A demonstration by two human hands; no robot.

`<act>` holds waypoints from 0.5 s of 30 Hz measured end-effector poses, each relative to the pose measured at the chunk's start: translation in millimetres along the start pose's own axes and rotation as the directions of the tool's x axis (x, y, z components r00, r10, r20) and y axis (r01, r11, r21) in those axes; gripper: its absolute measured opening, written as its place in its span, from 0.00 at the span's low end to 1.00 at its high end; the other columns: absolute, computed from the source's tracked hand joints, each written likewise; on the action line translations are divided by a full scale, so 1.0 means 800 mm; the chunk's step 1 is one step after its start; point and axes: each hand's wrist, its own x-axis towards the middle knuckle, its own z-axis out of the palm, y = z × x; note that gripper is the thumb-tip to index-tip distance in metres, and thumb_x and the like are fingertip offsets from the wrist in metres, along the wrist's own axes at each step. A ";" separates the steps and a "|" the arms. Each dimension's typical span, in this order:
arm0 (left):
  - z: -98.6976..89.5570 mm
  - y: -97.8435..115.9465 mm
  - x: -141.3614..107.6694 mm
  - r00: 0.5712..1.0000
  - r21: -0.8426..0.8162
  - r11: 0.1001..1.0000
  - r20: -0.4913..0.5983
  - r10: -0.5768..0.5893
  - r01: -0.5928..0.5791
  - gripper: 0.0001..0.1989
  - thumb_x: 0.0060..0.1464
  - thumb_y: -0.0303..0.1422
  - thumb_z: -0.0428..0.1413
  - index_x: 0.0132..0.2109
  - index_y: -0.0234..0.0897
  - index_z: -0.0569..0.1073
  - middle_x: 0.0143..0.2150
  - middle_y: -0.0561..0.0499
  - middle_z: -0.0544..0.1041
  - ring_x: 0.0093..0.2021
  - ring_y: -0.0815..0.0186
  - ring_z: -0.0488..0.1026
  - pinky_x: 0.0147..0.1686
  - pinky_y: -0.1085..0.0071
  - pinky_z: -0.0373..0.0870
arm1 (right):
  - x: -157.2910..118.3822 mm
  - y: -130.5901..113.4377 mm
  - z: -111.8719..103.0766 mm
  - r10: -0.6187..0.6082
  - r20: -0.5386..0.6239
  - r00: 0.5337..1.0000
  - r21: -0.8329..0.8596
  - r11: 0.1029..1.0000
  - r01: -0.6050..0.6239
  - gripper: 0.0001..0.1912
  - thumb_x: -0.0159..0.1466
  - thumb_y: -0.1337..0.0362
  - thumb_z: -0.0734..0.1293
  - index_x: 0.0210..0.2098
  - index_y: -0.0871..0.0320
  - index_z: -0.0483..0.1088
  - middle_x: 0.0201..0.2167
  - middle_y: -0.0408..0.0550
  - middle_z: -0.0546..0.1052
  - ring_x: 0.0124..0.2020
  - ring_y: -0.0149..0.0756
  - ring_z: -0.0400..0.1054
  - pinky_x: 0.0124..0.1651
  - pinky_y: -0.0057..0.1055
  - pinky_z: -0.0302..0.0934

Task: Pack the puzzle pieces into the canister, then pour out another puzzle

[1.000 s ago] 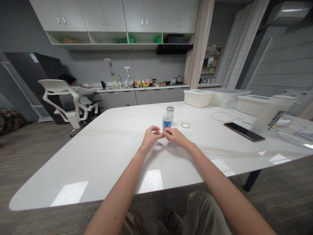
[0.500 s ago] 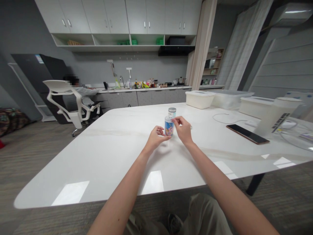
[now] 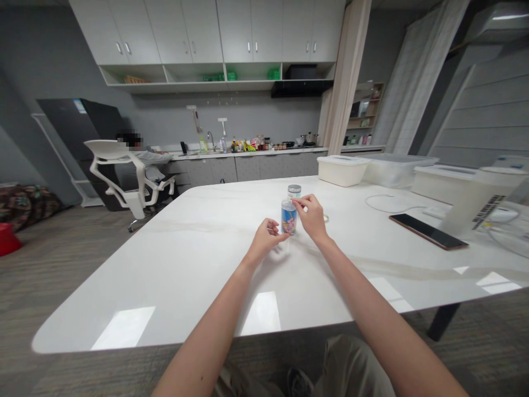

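Here, centrally on a glossy white table [image 3: 165, 264], we find a small clear jar [image 3: 288, 218] with a blue and pink picture label. It stands upright, its long axis vertical, straight ahead of our body and between our two hands.

Our left hand [image 3: 264, 240] is at the jar's lower left, fingers loosely curved and parted, with the thumb pointing across toward the base. We cannot tell whether the thumb touches the jar or only passes in front of it.

Our right hand [image 3: 311, 215] comes in from the right and higher up, its thumb and forefinger drawn together at the rim. We cannot tell whether they pinch something small or only meet there. This is the hand nearer the jar's top; the left is nearer its foot.

Just behind stands a second jar [image 3: 294, 189] with a silver lid. A pale ring [image 3: 326, 218] peeks out beyond the right hand, partly hidden. Farther right lies a dark phone [image 3: 430, 231].
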 end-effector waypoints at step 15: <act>-0.001 -0.002 0.001 1.000 0.037 0.999 -0.011 -0.022 0.022 0.24 0.32 0.33 0.70 0.35 0.37 0.65 0.28 0.59 0.66 0.24 0.76 0.64 0.23 0.78 0.62 | -0.013 0.005 0.013 0.226 0.071 0.971 0.134 0.963 -0.234 0.27 0.64 0.55 0.60 0.59 0.60 0.57 0.51 0.56 0.72 0.45 0.39 0.69 0.52 0.35 0.61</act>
